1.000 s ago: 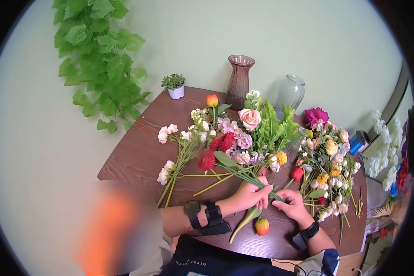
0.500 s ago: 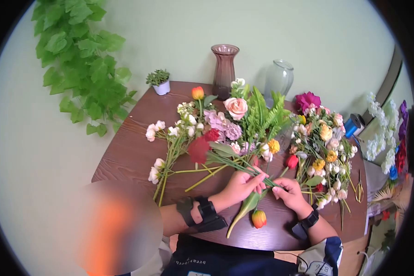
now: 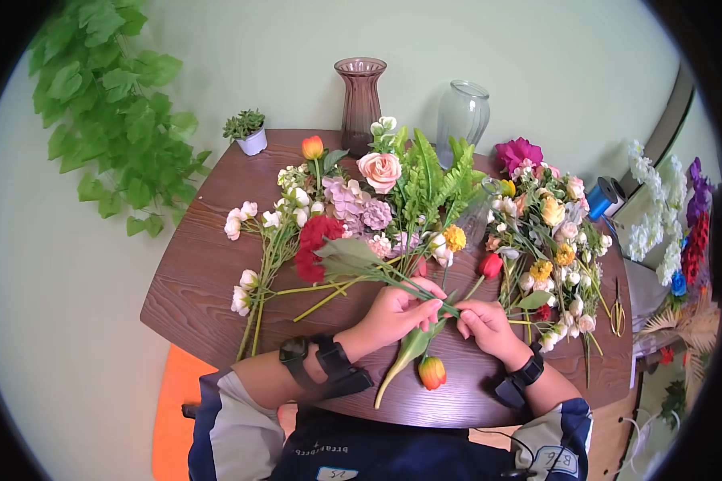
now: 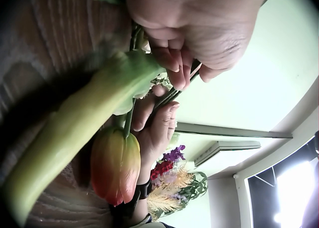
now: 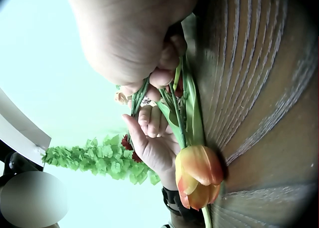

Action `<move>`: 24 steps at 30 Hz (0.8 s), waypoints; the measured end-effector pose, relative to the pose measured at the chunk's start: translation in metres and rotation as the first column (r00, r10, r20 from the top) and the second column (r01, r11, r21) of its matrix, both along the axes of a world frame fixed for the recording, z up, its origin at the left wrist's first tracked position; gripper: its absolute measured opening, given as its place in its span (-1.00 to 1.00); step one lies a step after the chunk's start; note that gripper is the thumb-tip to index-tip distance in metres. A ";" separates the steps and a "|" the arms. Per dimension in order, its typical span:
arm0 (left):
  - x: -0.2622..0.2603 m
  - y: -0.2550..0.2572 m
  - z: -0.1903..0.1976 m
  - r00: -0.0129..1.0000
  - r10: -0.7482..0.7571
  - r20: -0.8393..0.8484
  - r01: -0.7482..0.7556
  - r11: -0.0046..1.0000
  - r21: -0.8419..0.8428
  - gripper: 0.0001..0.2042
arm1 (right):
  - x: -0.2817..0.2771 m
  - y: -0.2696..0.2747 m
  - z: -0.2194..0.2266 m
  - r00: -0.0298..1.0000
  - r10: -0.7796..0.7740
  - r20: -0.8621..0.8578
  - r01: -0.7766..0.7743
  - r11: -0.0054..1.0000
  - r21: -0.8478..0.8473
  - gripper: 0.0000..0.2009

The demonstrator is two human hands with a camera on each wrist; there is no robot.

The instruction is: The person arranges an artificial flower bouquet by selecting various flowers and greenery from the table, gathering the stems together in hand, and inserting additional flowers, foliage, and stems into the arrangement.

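Note:
Both hands are together over the front of the table, on a thin bunch of green stems point(image 3: 383, 278). My left hand point(image 3: 401, 313) grips the stems, with red flowers point(image 3: 316, 247) and a broad leaf point(image 3: 346, 258) at their far left end. Close to the stem ends, my right hand point(image 3: 489, 327) pinches them between thumb and fingers. Below the hands lies an orange-yellow tulip point(image 3: 432, 373). Beside it, a thick pale green stem point(image 3: 393, 375) slants toward the table's front edge. In the right wrist view the tulip point(image 5: 199, 175) appears close under the right hand point(image 5: 134, 33).
Loose flowers spread behind the hands: white blooms point(image 3: 245, 290), a pink rose point(image 3: 379, 171), a fern point(image 3: 433, 180) and a red tulip point(image 3: 491, 265). A mauve vase point(image 3: 361, 100) and a clear vase point(image 3: 463, 120) stand at the back. Gold-handled scissors point(image 3: 617, 315) lie at the right edge.
The head view has shifted, so the table sits further left and higher. The red flowers blur mid-way and now show turned, while both hands stay on the stems.

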State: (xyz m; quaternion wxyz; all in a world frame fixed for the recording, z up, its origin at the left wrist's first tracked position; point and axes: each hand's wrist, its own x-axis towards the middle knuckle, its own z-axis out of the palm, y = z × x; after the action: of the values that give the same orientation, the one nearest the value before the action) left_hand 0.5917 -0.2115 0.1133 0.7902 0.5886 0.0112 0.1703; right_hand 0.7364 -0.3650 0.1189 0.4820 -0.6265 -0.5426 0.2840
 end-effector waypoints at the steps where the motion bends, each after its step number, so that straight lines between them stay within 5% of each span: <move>1: -0.001 0.000 -0.001 1.000 -0.001 -0.001 0.001 1.000 -0.001 -0.86 | 0.001 0.000 -0.001 1.000 0.008 -0.021 -0.008 1.000 -0.018 -0.84; 6: 0.000 0.001 -0.007 1.000 0.002 -0.012 -0.002 1.000 0.002 -0.87 | 0.001 -0.001 0.001 0.999 0.014 -0.032 -0.015 0.999 -0.039 -0.86; 9: 0.000 0.001 -0.005 1.000 0.019 -0.022 -0.019 1.000 -0.022 -0.87 | -0.002 -0.001 0.003 0.993 -0.026 -0.113 0.021 0.999 -0.045 -0.86; 11: -0.001 0.001 -0.006 0.999 0.021 -0.032 -0.022 0.999 -0.030 -0.87 | -0.001 0.000 -0.002 0.925 -0.080 -0.371 0.088 0.996 0.003 -0.84; 15: -0.002 0.001 -0.003 0.998 0.052 -0.024 -0.052 0.998 -0.027 -0.88 | 0.001 -0.002 -0.001 0.920 -0.050 -0.389 0.094 0.991 0.096 -0.80; 17: -0.002 0.003 -0.003 0.995 0.095 -0.034 -0.096 0.995 -0.023 -0.88 | 0.001 0.000 -0.003 0.953 -0.066 -0.297 0.112 0.984 0.142 -0.79; 19: -0.003 0.005 -0.003 0.995 0.101 -0.009 -0.101 0.995 -0.022 -0.88 | 0.001 0.001 0.002 0.999 -0.040 0.011 0.037 0.975 0.218 -0.82; 24: -0.004 0.004 -0.005 0.994 0.053 0.093 -0.064 0.991 0.115 -0.87 | 0.000 -0.003 0.002 0.997 0.002 -0.073 0.008 0.991 0.133 -0.83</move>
State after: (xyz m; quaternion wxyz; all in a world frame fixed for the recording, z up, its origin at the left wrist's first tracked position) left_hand 0.5880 -0.2074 0.1079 0.7485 0.6252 -0.0173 0.2202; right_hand 0.7366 -0.3683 0.1210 0.5427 -0.5831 -0.5413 0.2692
